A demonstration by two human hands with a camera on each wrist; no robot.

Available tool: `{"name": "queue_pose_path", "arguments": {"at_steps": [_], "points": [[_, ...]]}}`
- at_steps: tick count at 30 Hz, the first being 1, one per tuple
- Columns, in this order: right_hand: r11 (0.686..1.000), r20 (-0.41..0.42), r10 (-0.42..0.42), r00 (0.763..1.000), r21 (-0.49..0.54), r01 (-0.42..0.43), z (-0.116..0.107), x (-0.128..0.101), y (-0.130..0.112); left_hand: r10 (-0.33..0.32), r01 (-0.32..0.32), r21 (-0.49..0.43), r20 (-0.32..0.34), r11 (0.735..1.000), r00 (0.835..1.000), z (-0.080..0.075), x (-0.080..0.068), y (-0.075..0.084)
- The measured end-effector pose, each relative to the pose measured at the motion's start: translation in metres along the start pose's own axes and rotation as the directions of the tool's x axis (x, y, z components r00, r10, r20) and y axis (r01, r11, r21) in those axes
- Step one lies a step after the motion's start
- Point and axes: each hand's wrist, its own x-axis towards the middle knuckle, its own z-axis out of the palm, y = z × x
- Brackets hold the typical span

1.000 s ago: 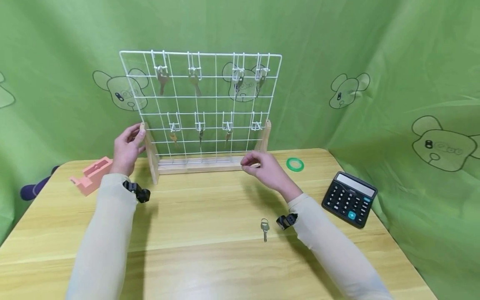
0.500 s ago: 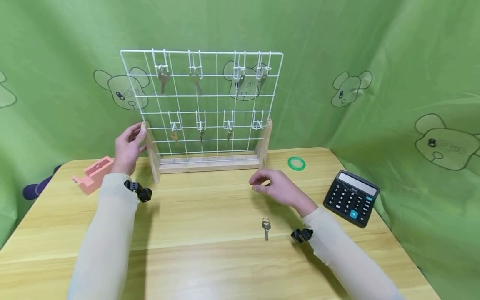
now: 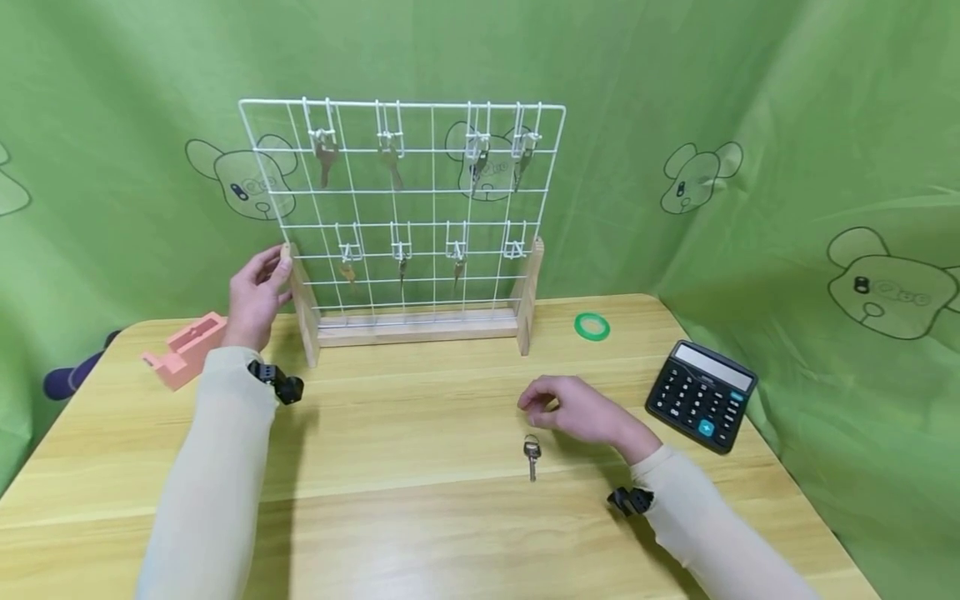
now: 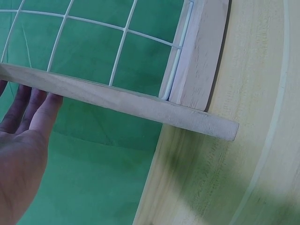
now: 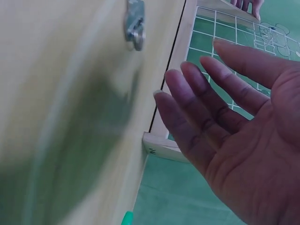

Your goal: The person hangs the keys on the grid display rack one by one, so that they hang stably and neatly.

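A white wire grid rack (image 3: pixel 432 192) with wooden feet stands at the back of the table. My left hand (image 3: pixel 257 293) holds its left wooden post (image 3: pixel 301 300); in the left wrist view the fingertips go behind the wood (image 4: pixel 117 98). Keys hang from most of the white hooks, such as this key (image 3: pixel 326 162); the lower right hook (image 3: pixel 513 249) bears none. A loose key (image 3: pixel 532 457) with a ring lies on the table. Just above and beyond it hovers my right hand (image 3: pixel 588 410), holding nothing, its fingers loosely bent and apart from the key.
To the right lies a black calculator (image 3: pixel 701 396), and a green tape roll (image 3: pixel 592 327) is behind it to the left. A pink tape dispenser (image 3: pixel 187 350) sits by my left forearm. Green curtains (image 3: pixel 637 83) close in the back and right side.
My right hand has drawn back from the rack's lower right, toward me and to the right, to a spot near the loose key. My left hand stays on the post.
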Motion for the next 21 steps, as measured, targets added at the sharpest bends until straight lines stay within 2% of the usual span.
{"name": "queue_pose_path", "arguments": {"at_steps": [6,21], "points": [[1.000,0.038,0.028,0.999,-0.006,-0.028,0.006,-0.009,0.004,-0.001,0.001,0.000,-0.002,1.000,1.000,0.000,0.000,-0.001],[0.996,0.049,0.035,0.998,-0.086,-0.030,0.013,-0.016,0.006,-0.015,0.015,-0.001,-0.008,1.000,1.000,0.000,-0.001,0.001]]}}
